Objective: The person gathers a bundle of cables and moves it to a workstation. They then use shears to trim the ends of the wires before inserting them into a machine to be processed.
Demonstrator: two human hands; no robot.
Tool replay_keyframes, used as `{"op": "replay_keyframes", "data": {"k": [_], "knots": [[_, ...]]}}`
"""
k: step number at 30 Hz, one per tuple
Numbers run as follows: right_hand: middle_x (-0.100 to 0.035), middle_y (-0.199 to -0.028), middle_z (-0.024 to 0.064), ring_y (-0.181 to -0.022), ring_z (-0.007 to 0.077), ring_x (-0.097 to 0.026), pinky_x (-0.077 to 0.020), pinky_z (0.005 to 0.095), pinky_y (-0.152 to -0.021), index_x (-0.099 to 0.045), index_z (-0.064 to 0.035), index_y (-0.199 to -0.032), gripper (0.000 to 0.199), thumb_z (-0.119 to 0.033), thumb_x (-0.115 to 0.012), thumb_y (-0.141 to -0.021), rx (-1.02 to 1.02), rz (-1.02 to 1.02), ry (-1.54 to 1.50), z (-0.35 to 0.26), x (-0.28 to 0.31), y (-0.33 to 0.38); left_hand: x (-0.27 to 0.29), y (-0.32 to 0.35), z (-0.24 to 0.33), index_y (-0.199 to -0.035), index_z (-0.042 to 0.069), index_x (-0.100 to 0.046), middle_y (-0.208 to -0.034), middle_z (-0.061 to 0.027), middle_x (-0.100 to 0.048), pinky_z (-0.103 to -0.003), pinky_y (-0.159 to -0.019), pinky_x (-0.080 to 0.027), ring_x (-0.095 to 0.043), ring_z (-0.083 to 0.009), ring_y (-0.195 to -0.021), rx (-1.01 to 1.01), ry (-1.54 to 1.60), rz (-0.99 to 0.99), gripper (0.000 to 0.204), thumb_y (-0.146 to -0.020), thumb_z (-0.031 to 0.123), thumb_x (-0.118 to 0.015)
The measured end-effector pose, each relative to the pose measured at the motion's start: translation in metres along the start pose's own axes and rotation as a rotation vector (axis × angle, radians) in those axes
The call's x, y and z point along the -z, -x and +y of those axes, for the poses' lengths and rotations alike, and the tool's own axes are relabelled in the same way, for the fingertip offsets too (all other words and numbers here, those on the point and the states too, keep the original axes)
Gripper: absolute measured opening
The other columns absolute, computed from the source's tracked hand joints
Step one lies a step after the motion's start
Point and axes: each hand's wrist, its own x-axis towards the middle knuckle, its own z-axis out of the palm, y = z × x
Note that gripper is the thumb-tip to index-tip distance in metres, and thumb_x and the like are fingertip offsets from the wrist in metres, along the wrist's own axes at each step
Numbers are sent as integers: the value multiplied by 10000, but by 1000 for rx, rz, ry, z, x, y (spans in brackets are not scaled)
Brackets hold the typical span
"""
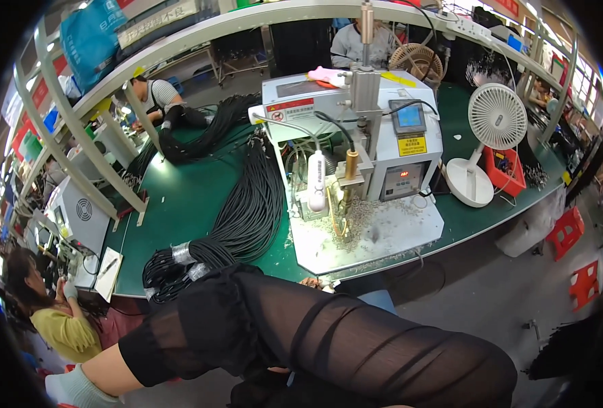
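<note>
One arm in a sheer black sleeve enters from the lower right, bends near the middle and runs back to the lower left. At its end is my right hand in a pale mint glove. The lower edge cuts off its fingers, so I cannot see whether it holds anything. My left hand is not visible. Beyond the sleeve lies a thick bundle of black cables, tied with clear wrap. To its right stands a white bench machine with a brass-coloured cylinder, over a base plate strewn with small scraps.
The green table carries a white fan and a red bin at the right. Metal shelf posts rise at the left. Co-workers sit at the lower left, far left and far side. Red stools stand right.
</note>
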Motion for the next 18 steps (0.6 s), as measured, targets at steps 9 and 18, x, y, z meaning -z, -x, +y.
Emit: {"op": "replay_keyframes", "data": {"k": [9, 18], "knots": [[-590, -554, 84, -478, 173, -575, -463, 319, -477, -551, 10, -668, 237, -200, -570, -777, 240, 436, 377, -4, 3, 217, -55, -46, 28, -1069, 52, -606, -758, -23, -588, -251, -548, -428, -521, -95, -599, -43, 35, -48, 213, -860, 68, -643], [-620, -730, 114, -658, 152, -628, -494, 280, -621, -651, -24, -980, 189, -130, -613, -828, -526, 1340, 427, -29, -91, 459, -118, -60, 50, -840, 41, -568, -639, 57, -476, -226, -449, -304, -392, -45, -486, -94, -384, -247, 102, -840, 63, -668]]}}
